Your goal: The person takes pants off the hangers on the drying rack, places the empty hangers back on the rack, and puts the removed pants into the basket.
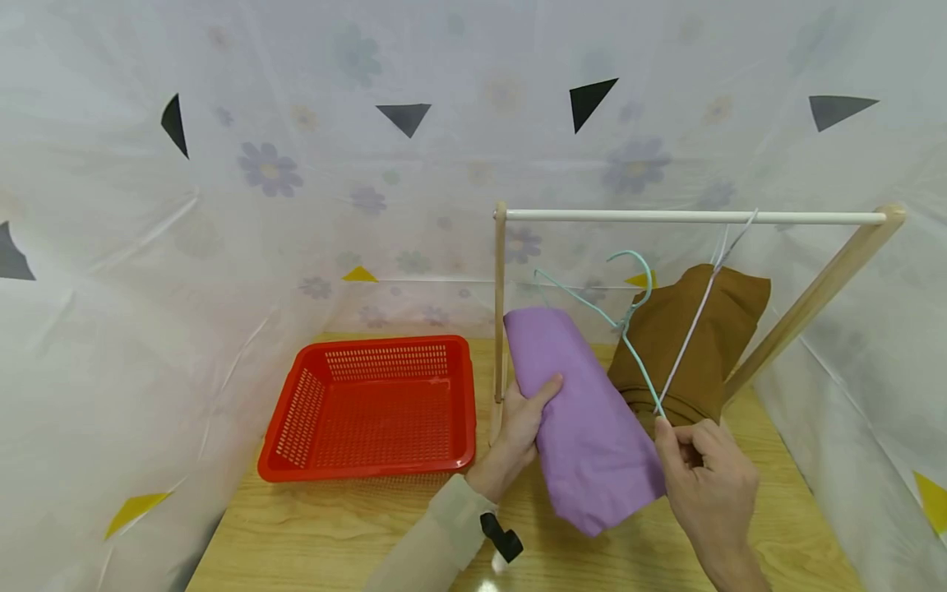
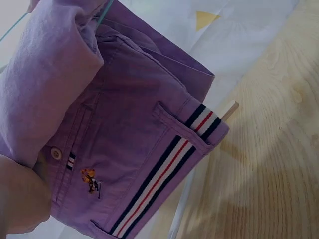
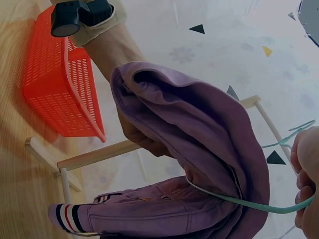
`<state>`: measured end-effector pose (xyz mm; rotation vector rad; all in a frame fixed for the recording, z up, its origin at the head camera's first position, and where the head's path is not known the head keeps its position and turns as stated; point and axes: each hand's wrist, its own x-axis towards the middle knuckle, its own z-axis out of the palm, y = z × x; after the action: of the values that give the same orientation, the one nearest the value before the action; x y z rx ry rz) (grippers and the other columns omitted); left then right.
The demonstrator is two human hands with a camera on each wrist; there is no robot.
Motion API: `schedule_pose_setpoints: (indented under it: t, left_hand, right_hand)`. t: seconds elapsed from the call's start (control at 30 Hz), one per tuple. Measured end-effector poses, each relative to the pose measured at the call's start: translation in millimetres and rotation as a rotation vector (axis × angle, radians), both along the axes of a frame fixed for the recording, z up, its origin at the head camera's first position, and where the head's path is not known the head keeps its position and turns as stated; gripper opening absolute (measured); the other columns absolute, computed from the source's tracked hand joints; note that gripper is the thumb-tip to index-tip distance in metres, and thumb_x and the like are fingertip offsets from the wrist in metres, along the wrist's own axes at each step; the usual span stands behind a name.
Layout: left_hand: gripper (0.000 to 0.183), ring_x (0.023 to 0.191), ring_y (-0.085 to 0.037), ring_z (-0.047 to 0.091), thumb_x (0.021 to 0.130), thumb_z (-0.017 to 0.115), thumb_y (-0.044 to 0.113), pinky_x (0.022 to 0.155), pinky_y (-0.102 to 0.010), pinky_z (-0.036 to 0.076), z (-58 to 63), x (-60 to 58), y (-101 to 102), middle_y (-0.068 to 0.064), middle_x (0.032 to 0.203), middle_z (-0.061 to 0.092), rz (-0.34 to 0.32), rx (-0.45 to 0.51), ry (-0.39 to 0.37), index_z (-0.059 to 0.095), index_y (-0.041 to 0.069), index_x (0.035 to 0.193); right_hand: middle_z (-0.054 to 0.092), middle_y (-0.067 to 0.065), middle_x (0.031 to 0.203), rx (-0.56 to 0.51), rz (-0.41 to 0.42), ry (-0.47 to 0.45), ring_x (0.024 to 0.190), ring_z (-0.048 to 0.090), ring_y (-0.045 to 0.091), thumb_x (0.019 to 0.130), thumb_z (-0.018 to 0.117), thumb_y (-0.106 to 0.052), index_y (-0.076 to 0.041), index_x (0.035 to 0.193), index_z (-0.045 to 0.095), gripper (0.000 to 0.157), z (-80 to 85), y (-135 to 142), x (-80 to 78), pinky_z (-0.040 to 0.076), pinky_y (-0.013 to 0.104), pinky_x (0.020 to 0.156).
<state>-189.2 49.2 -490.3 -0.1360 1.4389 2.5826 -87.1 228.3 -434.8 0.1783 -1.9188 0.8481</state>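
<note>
Purple trousers point(image 1: 584, 427), folded over, hang between the two hands in front of the rack. My left hand point(image 1: 524, 419) grips them at their left side, thumb on the front, the other fingers hidden behind the cloth. A light teal hanger point(image 1: 629, 325) runs through the fold, as the right wrist view shows, with its hook upward. Its right corner is pinched between the thumb and fingers of my right hand point(image 1: 712, 473). In the left wrist view the waistband point(image 2: 154, 184) shows a navy, white and red stripe and a button point(image 2: 56, 153).
A wooden rack with a white rod point(image 1: 629, 216) stands on the table point(image 1: 318, 543). Brown trousers point(image 1: 695, 329) hang from the rod on a pale hanger point(image 1: 695, 321), just behind the right hand. A red plastic basket point(image 1: 370, 470) sits left of the rack. A patterned curtain point(image 1: 444, 66) surrounds the table.
</note>
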Motion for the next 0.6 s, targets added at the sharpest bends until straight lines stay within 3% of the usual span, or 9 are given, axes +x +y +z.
schedule_pose_setpoints:
  t: [0.27,0.6]
  left_hand:
    - [0.048,0.093,-0.013,0.069,0.093,0.076,0.016,0.085,-0.028,0.057,4.1,-1.5,0,-0.001,0.106,0.069,-0.01,-0.024,0.046,0.055,0.007,0.136]
    - [0.045,0.094,-0.011,0.068,0.096,0.074,0.015,0.086,-0.028,0.057,15.6,-4.0,0,0.0,0.108,0.069,-0.061,-0.046,0.118,0.056,0.007,0.135]
  right_hand:
    - [0.049,0.006,0.055,0.014,-0.01,-0.006,0.064,0.037,-0.01,0.083,0.073,0.001,0.0,0.058,0.063,0.027,6.3,-5,0.7,0.031,0.006,0.057]
    - [0.053,0.005,0.055,0.038,-0.031,-0.01,0.062,0.038,-0.01,0.081,0.075,-0.003,0.0,0.06,0.066,0.023,0.9,-4,-2.2,0.033,0.009,0.057]
